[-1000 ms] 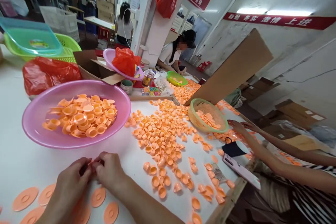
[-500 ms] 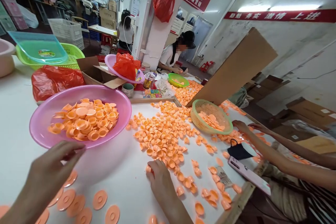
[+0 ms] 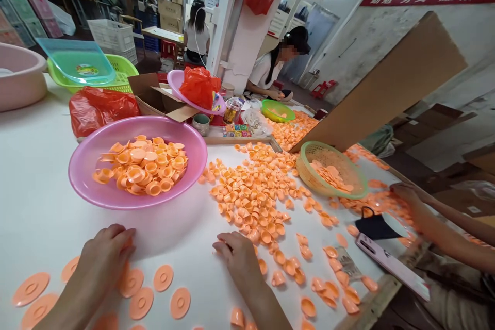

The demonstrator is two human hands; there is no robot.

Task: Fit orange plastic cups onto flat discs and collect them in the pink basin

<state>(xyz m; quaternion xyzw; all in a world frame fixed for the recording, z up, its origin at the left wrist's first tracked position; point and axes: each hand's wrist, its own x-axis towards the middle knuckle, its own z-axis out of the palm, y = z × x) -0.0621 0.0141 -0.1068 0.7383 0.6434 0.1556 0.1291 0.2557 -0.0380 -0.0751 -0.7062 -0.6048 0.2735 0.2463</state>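
Observation:
My left hand (image 3: 106, 258) bends down over several flat orange saucers (image 3: 163, 278), its fingers closed at the edge of one that they largely cover. To the right, my right hand (image 3: 242, 260) is closed in a pinch just above the white table. A small orange cup is in its fingers, mostly hidden by them. Beside that hand spreads a big heap of small orange cups (image 3: 251, 191). Beyond my left hand stands a pink basin (image 3: 88, 198) holding a pile of cups joined with saucers.
A green-yellow basket (image 3: 332, 193) with flat orange pieces stands right of the heap. A cardboard sheet (image 3: 386, 82) leans behind it. A phone (image 3: 392, 265) and a black mask (image 3: 375, 227) lie near a co-worker's hands (image 3: 406, 193). Another person (image 3: 270, 69) sits at the back.
My left hand has come down from beside the basin's rim to the saucers. My right hand stays low by the heap, its cup now less visible. The view has shifted.

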